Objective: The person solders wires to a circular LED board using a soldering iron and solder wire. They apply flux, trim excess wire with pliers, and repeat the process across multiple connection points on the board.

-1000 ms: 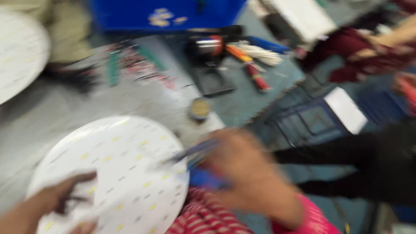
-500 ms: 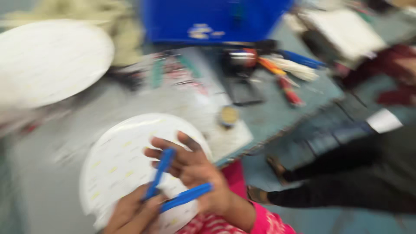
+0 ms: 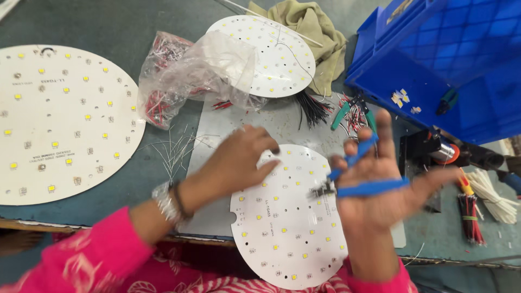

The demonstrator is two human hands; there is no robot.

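My right hand (image 3: 380,190) has come up from the round board (image 3: 287,217), fingers spread yet pinching blue-handled pliers (image 3: 361,173). My left hand (image 3: 239,163), loosely curled and empty, now rests on the board's upper edge, steadying it.

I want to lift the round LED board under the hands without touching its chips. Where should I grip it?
Grip the board by its bare near rim, coming from the table's front edge, where it overhangs. It lies flat, so fingers can slip under there, and the chips sit inward of the rim.
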